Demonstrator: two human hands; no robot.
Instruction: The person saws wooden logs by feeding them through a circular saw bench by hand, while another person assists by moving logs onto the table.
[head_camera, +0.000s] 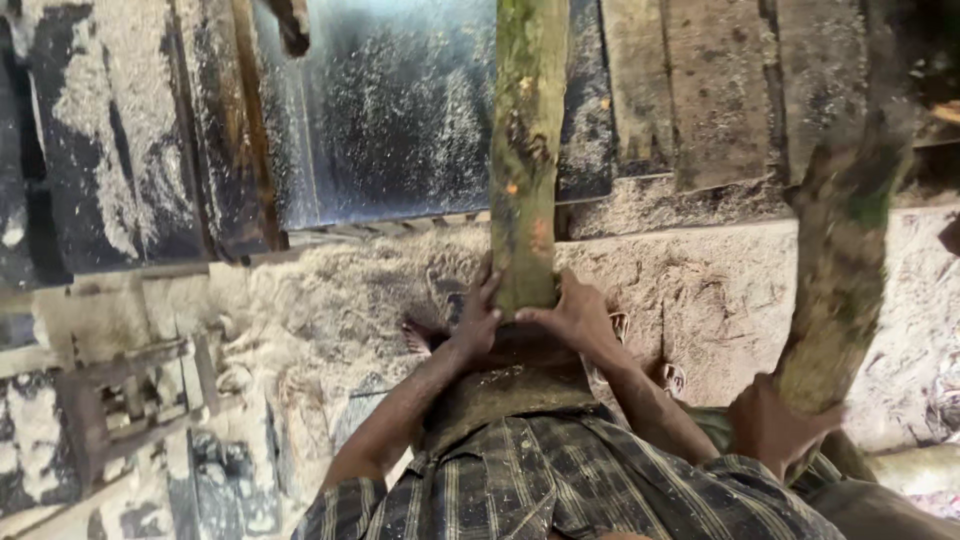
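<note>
A long mossy wooden log (526, 150) runs straight away from me over a dark metal table (390, 110) dusted with sawdust. Its near end rests against my body. My left hand (478, 322) grips the left side of that end and my right hand (576, 320) grips the right side, fingers wrapped around the wood. My checked shirt fills the bottom of the view.
Another person's hand (775, 428) at the lower right holds a second mossy piece of wood (842, 270), blurred. Worn wooden planks (720, 90) lie at the upper right. The sawdust-covered floor (330, 300) spreads below, with a wooden frame (120, 400) at the left.
</note>
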